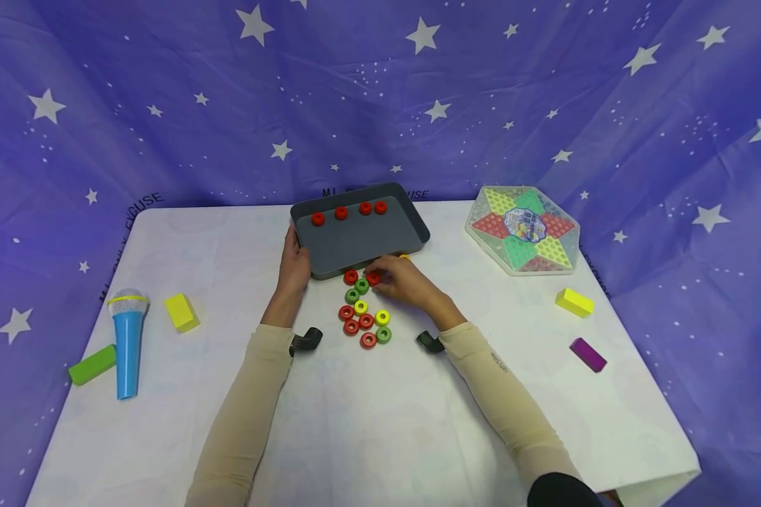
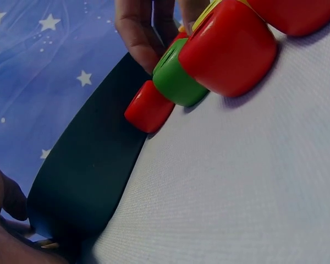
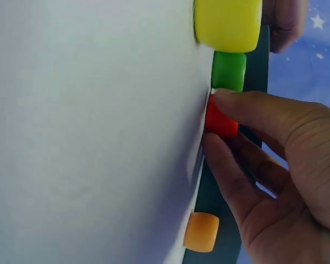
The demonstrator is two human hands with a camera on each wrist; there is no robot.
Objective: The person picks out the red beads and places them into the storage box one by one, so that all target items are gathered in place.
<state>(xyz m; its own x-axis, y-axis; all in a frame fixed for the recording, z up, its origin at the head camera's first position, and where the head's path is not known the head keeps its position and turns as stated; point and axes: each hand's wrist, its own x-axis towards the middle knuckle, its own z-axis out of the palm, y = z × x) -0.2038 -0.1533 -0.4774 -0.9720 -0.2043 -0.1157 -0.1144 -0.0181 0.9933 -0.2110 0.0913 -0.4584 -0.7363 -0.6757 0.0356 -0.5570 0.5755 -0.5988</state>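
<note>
A dark grey tray (image 1: pixel 361 239) sits at the table's far middle with several red rings (image 1: pixel 341 213) along its back wall. My left hand (image 1: pixel 293 264) grips the tray's left front rim (image 2: pixel 82 165). In front of the tray lies a cluster of red, green and yellow rings (image 1: pixel 363 317). My right hand (image 1: pixel 401 278) pinches a red ring (image 3: pixel 220 122) between thumb and forefinger, right by the tray's front edge. An orange ring (image 3: pixel 201 231) lies beside the tray under that hand.
A hexagonal Chinese checkers board (image 1: pixel 523 227) lies at the far right. Yellow (image 1: pixel 573 302) and purple (image 1: pixel 588 354) blocks lie on the right. On the left are a blue toy microphone (image 1: pixel 127 341), a yellow block (image 1: pixel 181 312) and a green cylinder (image 1: pixel 92 364).
</note>
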